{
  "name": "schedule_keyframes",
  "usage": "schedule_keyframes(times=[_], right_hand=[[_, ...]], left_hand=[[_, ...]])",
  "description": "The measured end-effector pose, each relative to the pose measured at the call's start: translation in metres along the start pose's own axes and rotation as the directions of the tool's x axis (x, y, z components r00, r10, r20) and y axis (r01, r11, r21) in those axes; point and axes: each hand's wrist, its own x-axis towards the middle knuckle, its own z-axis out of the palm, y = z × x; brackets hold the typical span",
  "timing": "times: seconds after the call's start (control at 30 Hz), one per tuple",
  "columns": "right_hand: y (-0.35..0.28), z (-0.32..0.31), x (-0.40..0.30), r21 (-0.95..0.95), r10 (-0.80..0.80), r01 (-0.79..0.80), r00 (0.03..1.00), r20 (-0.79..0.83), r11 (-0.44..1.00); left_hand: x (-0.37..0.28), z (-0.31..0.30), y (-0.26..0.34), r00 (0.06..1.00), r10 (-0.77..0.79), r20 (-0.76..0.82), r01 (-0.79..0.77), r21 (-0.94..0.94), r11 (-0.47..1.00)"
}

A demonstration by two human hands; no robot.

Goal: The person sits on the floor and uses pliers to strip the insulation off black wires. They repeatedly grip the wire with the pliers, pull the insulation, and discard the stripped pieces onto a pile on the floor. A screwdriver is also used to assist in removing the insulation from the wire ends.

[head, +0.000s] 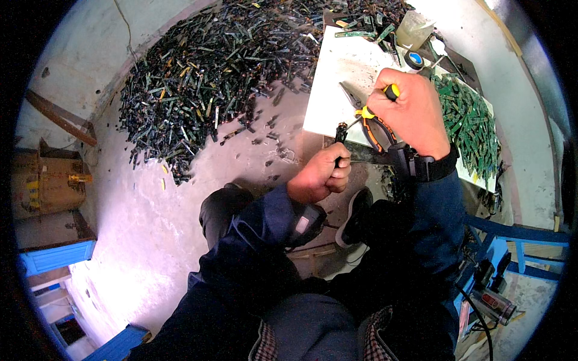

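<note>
My left hand [323,175] grips a small black cylindrical part [341,133], its coppery open end facing up. My right hand [408,110] is closed around a screwdriver with a yellow and black handle [391,92]. The thin shaft slants down to the upper end of the black part; whether the tip touches it is hard to tell. Just beneath my right hand, combination pliers [360,104] with black, orange and yellow handles lie on a white board [325,101], jaws pointing away from me.
Narrow green circuit-board strips [469,126] heap at the right. A large pile of dark strips [203,85] covers the floor ahead. A blue-centred tape roll [413,59] and a cloudy plastic cup [413,30] stand at the board's back. Cardboard boxes [61,180] sit left, blue stools [519,243] right.
</note>
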Motion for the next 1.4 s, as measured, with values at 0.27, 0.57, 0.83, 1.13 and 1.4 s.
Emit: schedule_keyframes(times=[0.27, 0.57, 0.83, 1.13, 1.4], right_hand=[[0.005, 0.003, -0.003, 0.086, 0.056, -0.056, 0.998, 0.007, 0.995], [0.025, 0.007, 0.026, 0.107, 0.115, -0.124, 0.99, 0.083, 0.987], [0.025, 0.021, 0.043, 0.143, 0.031, -0.047, 0.993, 0.114, 0.989], [0.059, 0.025, 0.032, 0.319, 0.112, -0.136, 0.989, 0.094, 0.938], [0.073, 0.001, 0.005, 0.27, 0.286, -0.199, 0.899, -0.333, 0.942]], left_hand=[[0.002, -0.001, 0.0, 0.999, -0.026, -0.019, 0.025, -0.028, 0.999], [0.0, -0.001, 0.001, 0.999, -0.044, 0.025, 0.043, 0.037, 0.998], [-0.003, -0.005, -0.003, 0.997, -0.001, 0.076, -0.001, 0.032, 0.999], [-0.003, -0.011, -0.003, 0.992, -0.028, 0.121, 0.033, -0.042, 0.999], [-0.003, -0.008, 0.002, 0.994, -0.021, 0.11, 0.024, -0.031, 0.999]])
